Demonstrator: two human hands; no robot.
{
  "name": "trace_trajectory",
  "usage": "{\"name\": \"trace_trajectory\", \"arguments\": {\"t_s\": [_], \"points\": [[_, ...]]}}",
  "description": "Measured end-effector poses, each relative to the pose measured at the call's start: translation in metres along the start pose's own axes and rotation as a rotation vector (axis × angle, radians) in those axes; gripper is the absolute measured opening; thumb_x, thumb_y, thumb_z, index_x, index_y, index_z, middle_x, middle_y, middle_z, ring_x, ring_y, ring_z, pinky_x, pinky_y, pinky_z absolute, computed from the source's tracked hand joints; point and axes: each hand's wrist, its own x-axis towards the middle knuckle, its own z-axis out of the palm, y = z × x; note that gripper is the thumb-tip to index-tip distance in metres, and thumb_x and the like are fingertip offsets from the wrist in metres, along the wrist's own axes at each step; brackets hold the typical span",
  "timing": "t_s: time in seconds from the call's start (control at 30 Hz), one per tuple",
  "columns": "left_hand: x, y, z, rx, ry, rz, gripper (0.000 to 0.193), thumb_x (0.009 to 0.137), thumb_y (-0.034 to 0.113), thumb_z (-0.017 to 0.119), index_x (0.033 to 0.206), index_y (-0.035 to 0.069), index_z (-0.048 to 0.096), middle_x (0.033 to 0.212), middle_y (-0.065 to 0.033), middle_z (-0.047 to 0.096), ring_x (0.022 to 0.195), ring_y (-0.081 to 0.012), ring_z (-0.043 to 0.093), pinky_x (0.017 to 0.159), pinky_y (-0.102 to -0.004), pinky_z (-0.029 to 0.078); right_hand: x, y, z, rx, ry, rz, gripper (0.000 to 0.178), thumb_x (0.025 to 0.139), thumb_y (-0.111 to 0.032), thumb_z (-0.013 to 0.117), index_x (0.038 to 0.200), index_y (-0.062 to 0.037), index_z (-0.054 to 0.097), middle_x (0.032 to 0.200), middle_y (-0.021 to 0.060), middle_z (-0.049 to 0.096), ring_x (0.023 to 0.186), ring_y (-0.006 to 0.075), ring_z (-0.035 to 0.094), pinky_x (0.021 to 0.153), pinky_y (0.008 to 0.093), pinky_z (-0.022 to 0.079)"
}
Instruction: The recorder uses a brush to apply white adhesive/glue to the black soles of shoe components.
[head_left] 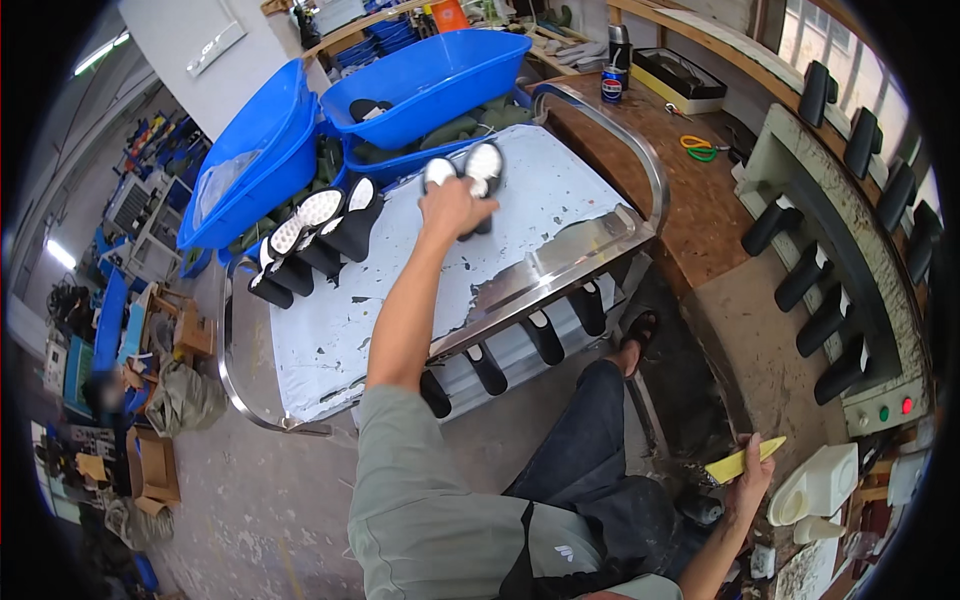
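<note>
My left hand (458, 207) reaches over a metal cart and closes around a black shoe (484, 170), its white sole facing up. A second shoe (438, 172) stands just left of it, touching my fingers. Part of the grip is hidden and slightly blurred. Low on the right, my right hand (748, 484) is closed round the yellow handle of a brush (738, 462), whose dark bristles point left. At the cart's left side stands a cluster of black shoes (306, 222), also white sole up.
Blue tubs (430, 85) sit at the cart's far end. The cart's metal rail (545, 290) runs along its near edge, with black shoes (487, 368) on a lower shelf. At right, a curved rack (800, 200) holds black shoes beside a wooden bench (640, 150) with scissors (700, 147).
</note>
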Motion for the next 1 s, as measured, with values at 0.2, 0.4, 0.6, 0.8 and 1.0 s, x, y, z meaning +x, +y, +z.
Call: {"name": "trace_trajectory", "arguments": {"t_s": [0.2, 0.4, 0.6, 0.8, 1.0], "points": [[-0.084, 0.036, -0.013, -0.030, -0.163, 0.432, 0.069, 0.060, 0.050, 0.067, 0.114, 0.008, 0.064, 0.114, -0.0159, 0.061, 0.110, -0.0364, 0.051, 0.100, -0.0477, 0.036, -0.012, -0.007, -0.009, -0.010, 0.008, -0.011, 0.031, 0.092, -0.033, 0.058, 0.088, -0.0022, 0.062, 0.065, 0.0004, 0.056, 0.046, 0.0053, 0.049, 0.038, 0.0181, 0.032], [-0.032, 0.126, 0.001, 0.162, -0.617, 0.298, 0.097, 0.062, 0.079, 0.057, 0.109, -0.006, 0.063, 0.114, -0.0239, 0.061, 0.108, -0.0373, 0.058, 0.093, -0.0385, 0.045, -0.049, -0.012, -0.047, 0.078, 0.194, -0.031, 0.028, 0.091, -0.026, 0.060, 0.092, 0.0021, 0.062, 0.076, 0.0076, 0.063, 0.052, 0.0124, 0.058, 0.041, 0.0215, 0.042], [0.018, 0.060, 0.050, 0.263, -0.183, 0.474, 0.059, 0.067, 0.045, 0.070, 0.099, -0.005, 0.065, 0.101, -0.0243, 0.065, 0.095, -0.0375, 0.063, 0.082, -0.0423, 0.049, -0.058, -0.014, -0.087, 0.120, 0.158, -0.053, 0.025, 0.086, -0.012, 0.064, 0.105, 0.0055, 0.061, 0.087, 0.0108, 0.066, 0.069, 0.0159, 0.064, 0.059, 0.0263, 0.051], [-0.053, 0.115, 0.021, 0.072, -0.220, 0.449, 0.073, 0.065, 0.032, 0.075, 0.114, -0.016, 0.052, 0.103, -0.0330, 0.061, 0.100, -0.0391, 0.061, 0.085, -0.0402, 0.047, -0.049, -0.052, -0.176, -0.085, 0.750, -0.502, 0.020, 0.087, -0.011, 0.065, 0.101, 0.0038, 0.066, 0.087, 0.0066, 0.066, 0.077, 0.0091, 0.058, 0.067, 0.0235, 0.046], [-0.055, 0.131, 0.011, 0.022, -0.382, 0.375, 0.073, 0.068, 0.027, 0.072, 0.120, -0.017, 0.047, 0.093, -0.0208, 0.065, 0.085, -0.0269, 0.062, 0.078, -0.0350, 0.046, -0.034, -0.060, -0.215, -1.536, 0.592, -0.853, 0.020, 0.080, -0.006, 0.069, 0.100, -0.0081, 0.071, 0.092, 0.0111, 0.065, 0.084, 0.0210, 0.059, 0.074, 0.0284, 0.045]]}}
